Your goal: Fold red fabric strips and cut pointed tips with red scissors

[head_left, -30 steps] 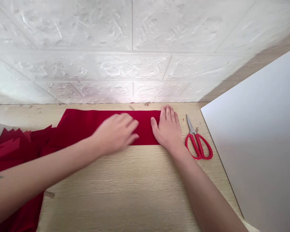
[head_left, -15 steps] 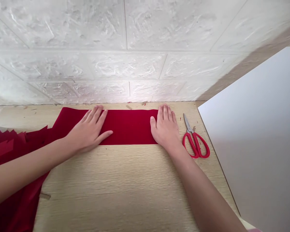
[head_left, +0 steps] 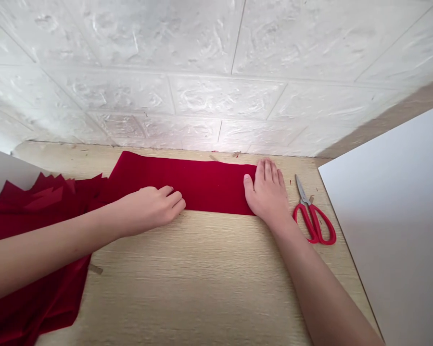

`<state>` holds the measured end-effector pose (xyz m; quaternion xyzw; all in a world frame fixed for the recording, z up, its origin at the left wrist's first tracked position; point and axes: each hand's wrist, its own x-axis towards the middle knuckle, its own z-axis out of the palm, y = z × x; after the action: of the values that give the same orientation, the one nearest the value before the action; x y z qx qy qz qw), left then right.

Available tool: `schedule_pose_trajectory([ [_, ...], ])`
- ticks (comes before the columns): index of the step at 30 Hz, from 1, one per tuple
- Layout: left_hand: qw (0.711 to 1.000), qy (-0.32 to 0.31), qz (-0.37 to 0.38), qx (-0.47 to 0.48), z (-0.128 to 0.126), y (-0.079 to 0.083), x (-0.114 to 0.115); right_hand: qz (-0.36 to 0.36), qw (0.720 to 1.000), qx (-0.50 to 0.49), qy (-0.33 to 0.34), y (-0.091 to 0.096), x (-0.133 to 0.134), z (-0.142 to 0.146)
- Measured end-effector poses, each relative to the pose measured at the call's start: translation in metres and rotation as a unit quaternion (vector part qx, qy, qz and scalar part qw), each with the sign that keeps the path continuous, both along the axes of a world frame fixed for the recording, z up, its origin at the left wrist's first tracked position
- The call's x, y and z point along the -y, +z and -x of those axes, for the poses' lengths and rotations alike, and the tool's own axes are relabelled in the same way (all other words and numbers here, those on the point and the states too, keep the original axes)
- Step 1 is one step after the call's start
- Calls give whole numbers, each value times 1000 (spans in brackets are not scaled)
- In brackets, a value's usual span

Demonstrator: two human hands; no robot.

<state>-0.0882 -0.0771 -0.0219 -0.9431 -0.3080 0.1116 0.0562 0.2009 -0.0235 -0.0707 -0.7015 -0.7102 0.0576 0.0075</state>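
A strip of deep red fabric [head_left: 212, 187] lies flat along the back of the wooden table. My right hand [head_left: 269, 190] presses flat on its right end, fingers stretched toward the wall. At the fabric's near edge, left of the middle, my left hand [head_left: 162, 204] is closed with curled fingers. The fingertips are at the cloth; the pinch itself is hidden under the hand. Toward the left the strip runs into a larger heap of red fabric [head_left: 61, 293] with a jagged cut edge. Red-handled scissors [head_left: 313, 216] lie just right of my right hand, blades pointing away.
A white textured brick-pattern wall [head_left: 202, 91] rises behind the table [head_left: 187, 278]. To the right stands a large white panel [head_left: 393, 216]. Small scraps [head_left: 236, 154] lie near the wall and around the scissors. A pale surface [head_left: 7, 168] shows at the far left.
My left hand has gone from lying flat on the fabric to closed fingers at its near edge. My right hand stays flat on the right end. The whole view has shifted.
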Motion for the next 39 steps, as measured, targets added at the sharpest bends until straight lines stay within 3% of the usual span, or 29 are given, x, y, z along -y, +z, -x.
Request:
schedule_pose_trajectory([
  [3,997,-16,-5,-79,-12,5,-3,-13,1000,-12,5,-5,-1,-1],
  [6,994,27,22,-108,-23,11,-9,-35,999,-38,3,-6,0,-5],
  [8,990,67,54,-115,-29,16,-15,-106,992,-55,26,1,5,-7],
  [10,984,102,89,-114,-32,20,-22,-198,972,-73,106,13,14,-7],
  [12,979,127,119,-106,-34,24,-28,-235,939,-105,227,25,26,-3],
  [15,976,147,142,-76,-32,29,-34,-186,905,-104,369,31,41,6],
  [17,975,155,152,-56,-29,31,-36,-169,896,-71,405,27,46,9],
  [22,972,166,162,-34,-21,29,-32,-180,905,-38,384,21,44,-4],
  [27,974,175,146,-3,-5,14,-20,-165,923,-32,345,29,41,-13],
  [33,958,249,80,-121,42,0,-10,-184,935,37,299,31,41,-37],
  [39,940,306,83,-122,81,-6,-6,-135,955,42,262,28,39,-73],
])
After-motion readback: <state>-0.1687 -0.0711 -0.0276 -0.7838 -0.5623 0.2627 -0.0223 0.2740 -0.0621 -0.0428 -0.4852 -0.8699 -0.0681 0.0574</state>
